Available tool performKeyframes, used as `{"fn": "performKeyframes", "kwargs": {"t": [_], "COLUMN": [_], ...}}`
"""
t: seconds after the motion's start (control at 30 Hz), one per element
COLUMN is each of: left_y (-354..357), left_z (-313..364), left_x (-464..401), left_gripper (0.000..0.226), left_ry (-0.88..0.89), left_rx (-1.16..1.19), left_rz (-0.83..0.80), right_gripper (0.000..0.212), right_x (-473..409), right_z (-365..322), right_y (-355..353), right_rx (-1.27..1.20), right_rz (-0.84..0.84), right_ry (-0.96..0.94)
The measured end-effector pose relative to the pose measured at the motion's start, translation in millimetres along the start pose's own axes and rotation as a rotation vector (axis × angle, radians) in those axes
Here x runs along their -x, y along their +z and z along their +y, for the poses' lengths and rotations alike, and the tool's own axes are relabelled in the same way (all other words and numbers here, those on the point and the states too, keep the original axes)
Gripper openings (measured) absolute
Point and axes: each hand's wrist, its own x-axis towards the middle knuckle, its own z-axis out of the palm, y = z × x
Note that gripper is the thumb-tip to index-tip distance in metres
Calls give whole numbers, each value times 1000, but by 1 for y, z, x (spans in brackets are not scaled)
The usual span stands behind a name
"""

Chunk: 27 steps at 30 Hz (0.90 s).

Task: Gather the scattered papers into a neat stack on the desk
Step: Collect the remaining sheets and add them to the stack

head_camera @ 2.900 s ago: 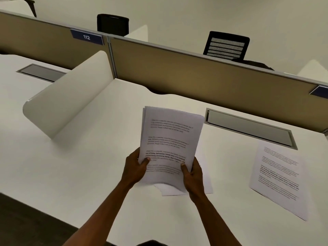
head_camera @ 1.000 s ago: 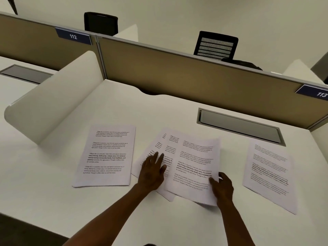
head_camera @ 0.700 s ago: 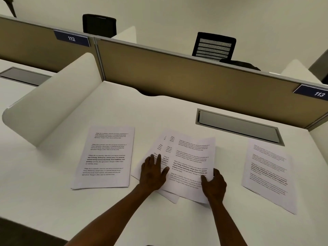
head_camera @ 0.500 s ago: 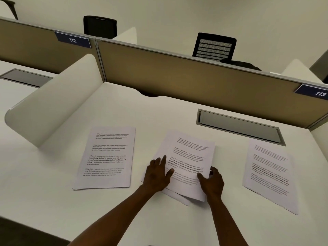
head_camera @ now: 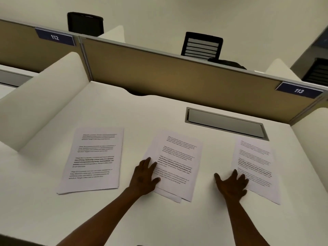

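Three groups of printed white papers lie on the white desk. A squared pile lies at the left, apart from both hands. In the middle is a loosely overlapped pile; my left hand rests flat on its left edge, fingers spread. At the right lies a single tilted sheet; my right hand lies flat with spread fingers on its lower left corner. Neither hand grips anything.
A grey cable hatch is set into the desk behind the papers. White curved dividers stand at the left and right. A tan partition with labels 112 and 113 closes the back, with black chairs beyond it.
My right hand has left the middle pile and moved right onto the corner of the right sheet. The middle sheets have been pushed closer together. My left hand stays on the middle pile.
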Motion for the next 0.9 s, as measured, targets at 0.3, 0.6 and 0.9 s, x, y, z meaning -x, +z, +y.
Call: {"fn": "performKeyframes", "kwargs": {"t": [0.3, 0.6, 0.9], "left_y": [7, 9, -3], "left_z": [13, 13, 12], "left_x": [-7, -7, -5], "left_gripper": [77, 78, 70], "left_ry": [-33, -49, -68], "left_rx": [-38, -25, 140], "left_rz": [50, 47, 92], "right_gripper": [71, 39, 27], "right_x": [7, 4, 44], "right_z": [4, -9, -51], "right_y": [2, -2, 15], "right_rx": [264, 327, -488], "right_rz": [89, 129, 91], "right_ry": [-165, -318, -386]}}
